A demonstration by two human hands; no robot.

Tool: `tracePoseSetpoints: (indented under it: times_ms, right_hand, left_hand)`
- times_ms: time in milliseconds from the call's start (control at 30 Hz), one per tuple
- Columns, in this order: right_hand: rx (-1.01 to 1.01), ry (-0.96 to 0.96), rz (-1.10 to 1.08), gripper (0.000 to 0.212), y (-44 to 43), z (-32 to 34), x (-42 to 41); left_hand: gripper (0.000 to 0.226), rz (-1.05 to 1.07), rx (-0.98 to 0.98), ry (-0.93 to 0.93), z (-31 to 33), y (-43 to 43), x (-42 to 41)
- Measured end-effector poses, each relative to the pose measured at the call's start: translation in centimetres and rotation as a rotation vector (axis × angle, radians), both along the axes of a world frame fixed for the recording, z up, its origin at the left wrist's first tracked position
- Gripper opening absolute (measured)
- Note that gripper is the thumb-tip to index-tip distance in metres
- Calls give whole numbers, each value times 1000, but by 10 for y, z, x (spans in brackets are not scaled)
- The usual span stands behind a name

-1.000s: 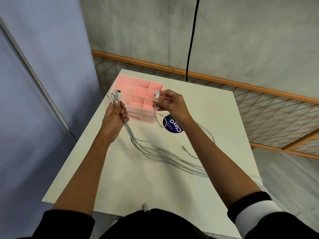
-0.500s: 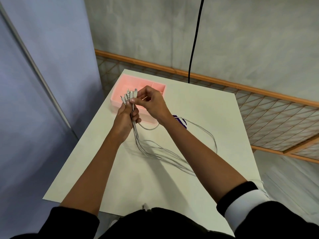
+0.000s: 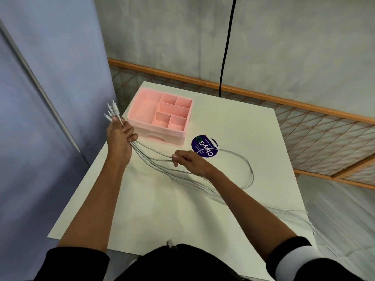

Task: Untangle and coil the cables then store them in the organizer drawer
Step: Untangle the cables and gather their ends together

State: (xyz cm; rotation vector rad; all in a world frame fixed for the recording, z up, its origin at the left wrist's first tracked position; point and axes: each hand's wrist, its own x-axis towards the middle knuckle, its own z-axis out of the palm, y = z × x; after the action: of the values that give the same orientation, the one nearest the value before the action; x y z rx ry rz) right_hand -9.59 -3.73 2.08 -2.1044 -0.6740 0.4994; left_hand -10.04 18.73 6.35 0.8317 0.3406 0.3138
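Past table (image 3: 233, 126) R edge, cables (image 3: 142, 150) blur out, mid-part hidden under R forearm; bundle runs diagonally, plugs pointing up-left from L hand (image 3: 121, 138) fist beside pink organizer (image 3: 162, 136), R hand (image 3: 188, 161) pinching some strands.

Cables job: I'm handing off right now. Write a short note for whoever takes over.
Hands: the left grip holds the cables bunched just below their plugs, beside the organizer. The right grip pinches a few strands lower down.
The strands trail across the table and over its near right edge.
Done: plug ends gathered.
Left: straighten, coil, store in the drawer, which looks closed. The top compartments hold nothing.
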Motion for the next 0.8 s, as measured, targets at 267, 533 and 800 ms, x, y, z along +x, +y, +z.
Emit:
tracePoseSetpoints:
  times_ms: [267,533,800]
  right_hand:
    - [-99,155,2,34,-70,-29,-7]
    - [-78,228,-61,28,-99,-31,-11]
    - [-49,164,-241,15,-128,-38,-10]
  left_hand:
    - [35,153,1,61,-2,9,-3]
    - [36,172,-13,81,-3,5,-1]
    - [36,163,-15,92,-3,1,-1]
